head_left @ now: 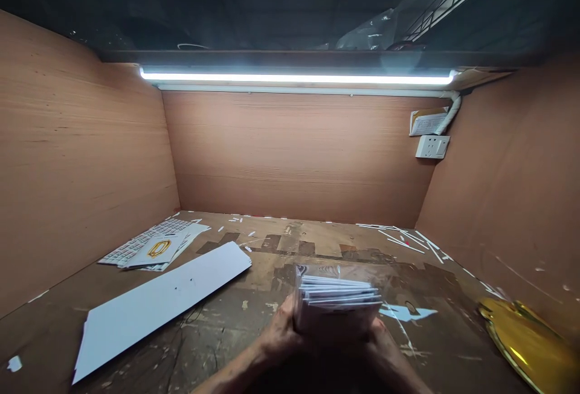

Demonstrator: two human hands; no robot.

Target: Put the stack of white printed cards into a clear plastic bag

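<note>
Head view, going from left to right: a brown wooden wall [81, 158] stands on the left side of the frame. At the lower left edge, a small white scrap [15, 364] lies on the brown table top [235, 333]. Next come some printed sheets [149, 240] at the middle left, with a yellow ring shape [159, 248] on the top one. Just below and to the right of them, a long white board [167, 303] lies at a slant. Low in the middle of the frame, the left hand [285, 324] pinches the left side of a clear bag [338, 271]. White flat cards [338, 291] are stacked inside the bag, and their edges show. The right hand [377, 333] presses on the right side of the same bag, so the bag sits between the two hands. Some fingers are hidden under it. Just right of the bag lies a pale blue piece [408, 313]. Thin white strips [408, 240] are scattered farther up on the right. A shiny gold thing [530, 342] lies at the lower right.
</note>
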